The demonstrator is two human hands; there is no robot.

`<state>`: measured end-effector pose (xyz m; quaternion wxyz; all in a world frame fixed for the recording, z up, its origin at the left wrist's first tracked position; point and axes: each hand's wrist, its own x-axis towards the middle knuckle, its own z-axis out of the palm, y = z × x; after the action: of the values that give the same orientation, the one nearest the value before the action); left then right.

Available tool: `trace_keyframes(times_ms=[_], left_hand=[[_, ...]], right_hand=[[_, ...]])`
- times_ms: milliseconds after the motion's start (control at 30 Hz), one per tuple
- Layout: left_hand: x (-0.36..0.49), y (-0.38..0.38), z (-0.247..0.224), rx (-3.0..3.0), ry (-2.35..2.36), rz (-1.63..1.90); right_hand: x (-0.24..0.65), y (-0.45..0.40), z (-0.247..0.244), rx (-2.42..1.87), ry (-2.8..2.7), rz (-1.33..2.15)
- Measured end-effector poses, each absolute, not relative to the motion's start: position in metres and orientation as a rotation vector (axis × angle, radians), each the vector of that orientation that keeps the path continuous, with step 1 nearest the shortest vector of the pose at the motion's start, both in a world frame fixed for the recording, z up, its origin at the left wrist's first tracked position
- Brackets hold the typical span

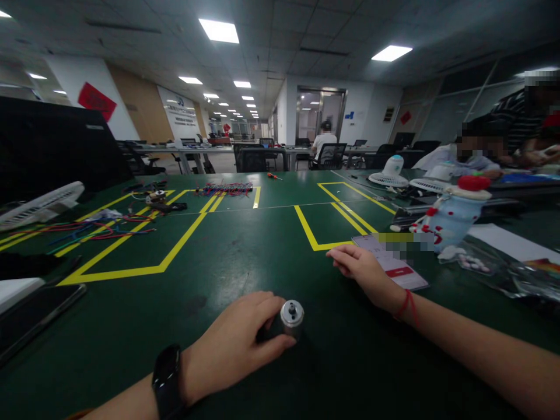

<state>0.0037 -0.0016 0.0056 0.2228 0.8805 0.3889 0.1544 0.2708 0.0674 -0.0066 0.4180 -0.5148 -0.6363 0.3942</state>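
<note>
My left hand (238, 338), with a black watch on its wrist, grips a small silver cylindrical motor (291, 315) between thumb and fingers. The motor stands upright on the green table (236, 245), its shaft end facing up. Farther forward and to the right, my right hand (359, 268) hangs over the table beside a white and red card (402, 268). Its fingers are bent together, and whatever they may hold is too small to make out. A red string circles the right wrist.
Coloured wires (109, 227) and a phone (39, 318) lie at left. Bundled wires (227, 189) and an orange screwdriver (273, 175) are farther back. At right are a light blue bottle (457, 216), plastic bags (516, 277) and small fans (391, 174). People sit beyond.
</note>
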Motion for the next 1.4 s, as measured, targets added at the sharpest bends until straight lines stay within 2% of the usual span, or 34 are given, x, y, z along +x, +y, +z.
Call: trace_keyframes(times_ms=[267, 367, 500, 700, 933, 1100, 1233, 1400], left_hand=[[0.004, -0.001, 0.005, 2.425, 1.097, 0.399], [0.004, -0.002, 0.005, 2.435, 1.095, 0.403], [0.003, -0.001, 0.003, 2.456, 1.096, 0.414], [0.003, 0.000, 0.001, 2.463, 1.066, 0.426], [0.004, -0.001, 0.004, 2.465, 1.080, 0.428], [0.003, -0.001, 0.003, 2.460, 1.090, 0.417], [0.003, -0.001, 0.000, 2.460, 1.111, 0.408], [0.003, -0.002, 0.002, 2.453, 1.104, 0.410]], right_hand=[[0.266, 0.060, -0.003, -1.270, -1.781, 1.003], [0.262, 0.053, 0.003, -1.267, -1.913, 0.898], [0.247, 0.035, 0.013, -0.993, -2.233, 0.601], [0.221, 0.009, 0.028, -0.781, -2.287, 0.558], [0.238, 0.019, 0.025, -0.881, -2.127, 0.603], [0.251, 0.024, 0.011, -0.919, -2.388, 0.725], [0.247, 0.020, 0.007, -0.887, -2.558, 0.622], [0.252, 0.025, 0.015, -0.940, -2.335, 0.809]])
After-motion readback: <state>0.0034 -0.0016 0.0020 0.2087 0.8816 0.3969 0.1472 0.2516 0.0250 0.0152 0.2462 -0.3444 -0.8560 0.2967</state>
